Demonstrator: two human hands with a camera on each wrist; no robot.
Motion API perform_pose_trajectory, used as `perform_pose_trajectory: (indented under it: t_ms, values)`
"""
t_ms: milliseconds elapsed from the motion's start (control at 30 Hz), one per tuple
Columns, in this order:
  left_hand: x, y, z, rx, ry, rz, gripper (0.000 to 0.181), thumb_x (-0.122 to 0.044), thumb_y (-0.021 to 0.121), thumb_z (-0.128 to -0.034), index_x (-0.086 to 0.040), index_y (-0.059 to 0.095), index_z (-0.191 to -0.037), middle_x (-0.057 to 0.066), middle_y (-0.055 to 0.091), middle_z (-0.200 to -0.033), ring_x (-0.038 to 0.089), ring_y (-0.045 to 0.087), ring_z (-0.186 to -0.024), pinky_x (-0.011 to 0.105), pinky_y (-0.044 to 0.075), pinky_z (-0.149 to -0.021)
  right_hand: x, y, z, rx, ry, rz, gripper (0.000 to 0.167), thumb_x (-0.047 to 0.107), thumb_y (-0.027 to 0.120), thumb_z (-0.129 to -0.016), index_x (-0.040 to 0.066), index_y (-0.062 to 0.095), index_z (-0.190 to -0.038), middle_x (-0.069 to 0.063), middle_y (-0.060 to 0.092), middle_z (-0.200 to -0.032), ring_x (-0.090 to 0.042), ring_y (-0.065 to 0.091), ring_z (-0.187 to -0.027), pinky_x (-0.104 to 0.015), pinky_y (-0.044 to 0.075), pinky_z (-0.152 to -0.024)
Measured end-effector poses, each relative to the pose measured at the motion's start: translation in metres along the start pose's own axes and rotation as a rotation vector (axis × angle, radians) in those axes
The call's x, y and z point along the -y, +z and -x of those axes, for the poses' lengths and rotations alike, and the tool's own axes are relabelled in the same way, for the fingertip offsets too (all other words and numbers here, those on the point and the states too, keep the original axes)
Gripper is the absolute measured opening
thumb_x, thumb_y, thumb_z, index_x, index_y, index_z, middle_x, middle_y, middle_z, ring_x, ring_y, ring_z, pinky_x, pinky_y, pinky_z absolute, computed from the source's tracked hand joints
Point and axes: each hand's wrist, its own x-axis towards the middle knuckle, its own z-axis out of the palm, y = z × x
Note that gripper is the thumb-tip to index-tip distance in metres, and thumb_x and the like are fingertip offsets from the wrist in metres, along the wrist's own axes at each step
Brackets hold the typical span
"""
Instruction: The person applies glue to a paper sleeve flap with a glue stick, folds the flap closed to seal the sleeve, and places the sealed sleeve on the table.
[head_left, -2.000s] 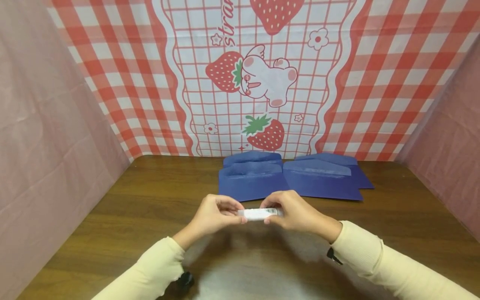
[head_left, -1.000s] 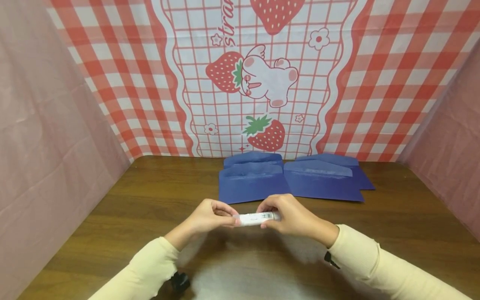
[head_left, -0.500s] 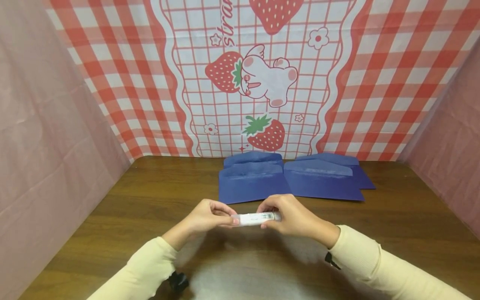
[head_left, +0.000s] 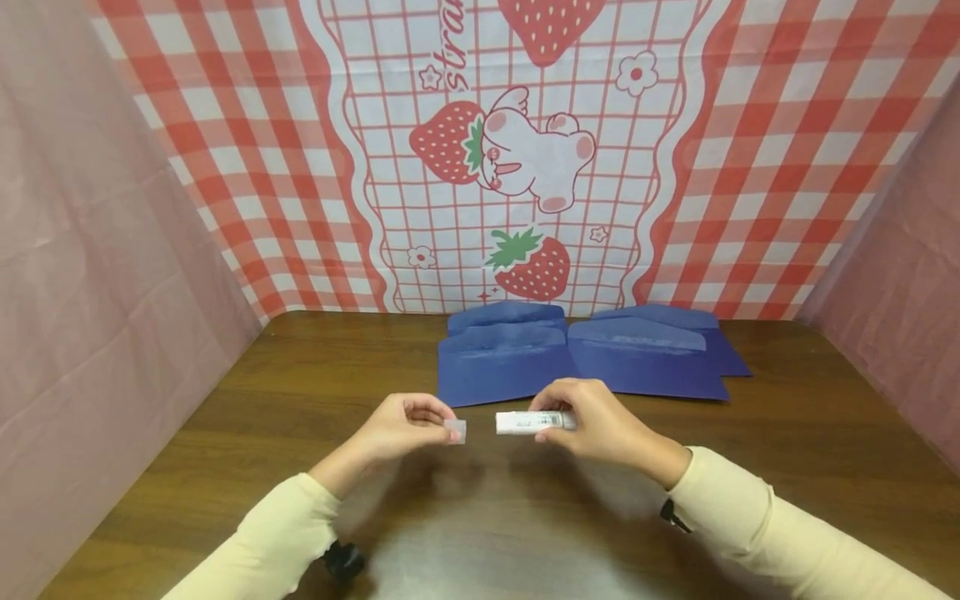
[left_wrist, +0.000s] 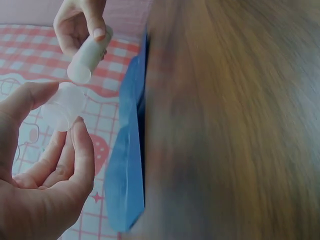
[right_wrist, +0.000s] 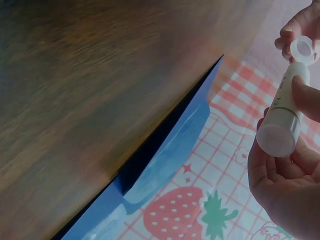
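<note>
My right hand (head_left: 603,425) grips a white glue stick (head_left: 517,423) with a printed label, held level above the table. Between thumb and fingertips, my left hand (head_left: 393,432) pinches a small translucent cap (head_left: 456,431). A short gap separates the cap from the stick's uncovered end. In the left wrist view the cap (left_wrist: 65,106) faces the pale round end of the glue stick (left_wrist: 87,62). The right wrist view shows the stick's wide clear base (right_wrist: 277,137) nearest the camera, with the fingers wrapped around the tube.
Several blue envelopes (head_left: 502,373) with raised flaps lie overlapping at the back of the wooden table (head_left: 315,367). Behind them hangs a red checked cloth (head_left: 780,150) printed with strawberries. Pink cloth (head_left: 127,275) covers the left side.
The cap has come off the glue stick. My left hand has moved left with the cap, while my right hand has shifted slightly right and up with the stick.
</note>
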Motion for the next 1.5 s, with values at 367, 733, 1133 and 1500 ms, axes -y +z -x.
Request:
perform_pose_trajectory:
  t_ms: [367, 733, 1133, 1500]
  values:
    - [0.014, -0.035, 0.020, -0.128, 0.052, -0.251, 0.030, -0.006, 0.082, -0.0669, 0.006, 0.069, -0.091, 0.011, 0.071, -0.080, 0.007, 0.062, -0.070, 0.016, 0.053, -0.065, -0.008, 0.000, 0.008, -0.006, 0.054, 0.009, 0.022, 0.013, 0.084, -0.070, 0.013, 0.070, -0.087, 0.004, 0.070, -0.079, -0.001, 0.058, -0.069, -0.019, 0.048, -0.062]
    - [0.020, -0.053, 0.036, -0.280, 0.007, -0.666, 0.022, -0.002, 0.083, -0.0589, -0.007, 0.075, -0.079, 0.004, 0.073, -0.073, 0.010, 0.063, -0.068, 0.021, 0.050, -0.060, -0.011, -0.003, 0.012, -0.025, 0.060, -0.007, 0.023, 0.012, 0.085, -0.069, 0.013, 0.070, -0.087, 0.004, 0.071, -0.080, -0.002, 0.059, -0.071, -0.020, 0.048, -0.062]
    - [0.021, -0.049, 0.040, -0.266, -0.004, -0.724, 0.036, -0.010, 0.088, -0.0566, -0.004, 0.074, -0.089, 0.006, 0.074, -0.083, 0.018, 0.067, -0.078, 0.032, 0.055, -0.069, -0.012, -0.001, 0.013, -0.014, 0.065, -0.010, 0.024, 0.013, 0.085, -0.068, 0.013, 0.070, -0.087, 0.005, 0.070, -0.079, 0.001, 0.057, -0.070, -0.018, 0.048, -0.061]
    - [-0.009, -0.002, 0.011, -0.264, 0.489, -0.783, 0.037, -0.022, 0.082, -0.0725, -0.007, 0.070, -0.104, 0.007, 0.074, -0.102, 0.024, 0.068, -0.099, 0.039, 0.056, -0.086, -0.007, 0.002, 0.007, -0.023, 0.039, -0.016, 0.024, 0.013, 0.085, -0.068, 0.014, 0.070, -0.086, 0.005, 0.070, -0.078, 0.002, 0.056, -0.069, -0.018, 0.047, -0.061]
